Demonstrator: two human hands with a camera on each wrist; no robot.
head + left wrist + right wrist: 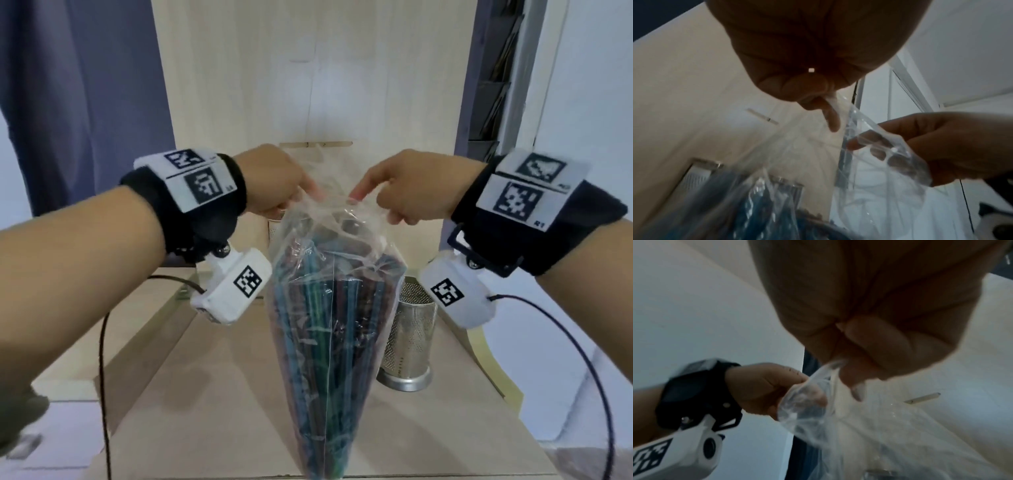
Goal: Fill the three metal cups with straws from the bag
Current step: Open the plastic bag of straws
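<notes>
A clear plastic bag (329,308) full of dark blue and green straws (318,342) stands upright on the wooden table (205,411). My left hand (274,185) pinches the left side of the bag's top, and my right hand (397,192) pinches the right side. In the left wrist view my left hand (818,100) pinches the bag's rim (859,123); in the right wrist view my right hand (855,363) grips the plastic (818,402). One perforated metal cup (409,332) stands right of the bag. Another cup's rim (275,228) peeks out behind the bag.
A pale wooden cabinet (315,85) rises behind the table. Dark cables (102,359) hang from the wrist cameras on both sides. A blue curtain (75,102) hangs at the left, a white wall (582,102) at the right.
</notes>
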